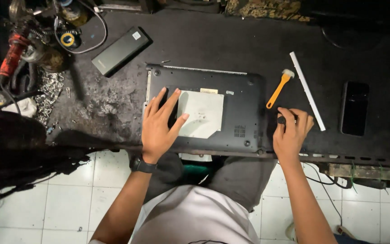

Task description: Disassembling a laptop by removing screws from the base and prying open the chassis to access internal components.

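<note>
A black laptop (244,106) lies upside down on the dark workbench, a pale grey panel (201,113) on its underside. My left hand (159,124) rests flat on the laptop's left part, fingers spread, fingertips touching the panel's edge. My right hand (290,131) sits on the bench just right of the laptop, fingers curled around a small black tool (281,120). An orange-handled brush (279,88) lies just above that hand.
A white strip (307,90) lies diagonally right of the brush, then a black phone (355,107). A dark rectangular battery pack (120,49) sits at the back left. Tools, cables and clutter (37,40) fill the far left. The bench's front edge (339,159) runs above tiled floor.
</note>
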